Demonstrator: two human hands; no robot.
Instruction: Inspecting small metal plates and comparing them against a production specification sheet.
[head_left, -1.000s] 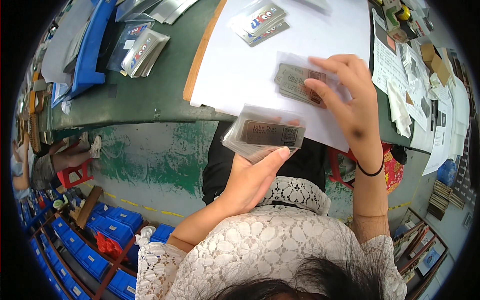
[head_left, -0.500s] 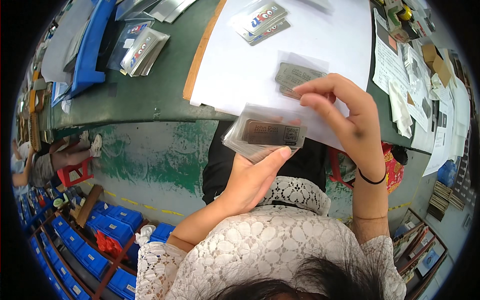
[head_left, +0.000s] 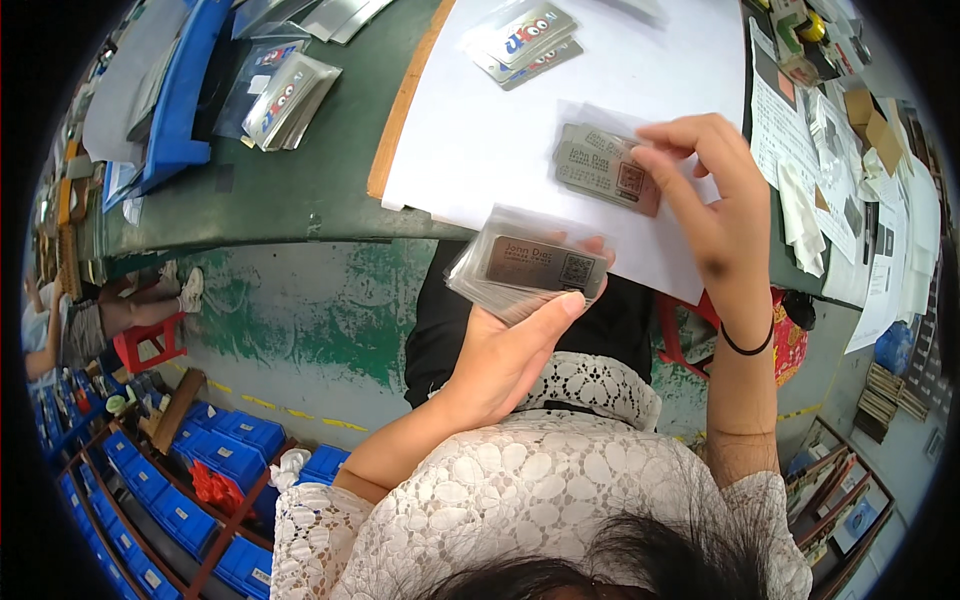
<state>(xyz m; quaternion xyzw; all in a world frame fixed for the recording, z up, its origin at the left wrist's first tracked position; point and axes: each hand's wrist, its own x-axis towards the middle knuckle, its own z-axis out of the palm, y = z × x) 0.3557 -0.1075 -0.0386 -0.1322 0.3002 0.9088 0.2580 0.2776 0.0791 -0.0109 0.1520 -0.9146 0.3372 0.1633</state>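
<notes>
Fanned in my left hand [head_left: 515, 355] is a stack of grey metal cards in clear plastic sleeves [head_left: 540, 265]. My thumb presses on their near edge, and the top card carries engraved lettering and a square code. Over the white paper, my right hand [head_left: 710, 190] pinches the right end of a similar sleeved metal card [head_left: 605, 170]. This card overlaps others beneath it, which it largely hides. Whether it rests on them or hovers just above, I cannot tell.
Farther up the white paper [head_left: 470, 160] lie printed sleeved cards [head_left: 525, 40]. Another card pile [head_left: 285, 105] and a blue tray [head_left: 180, 100] are on the green table at left. Printed sheets [head_left: 810, 150] and a white cloth [head_left: 800, 215] are at right. A person sits at far left.
My right hand has moved up and right, and the card at its fingertips now shows its code. The top card in my left hand sits slightly differently in the stack.
</notes>
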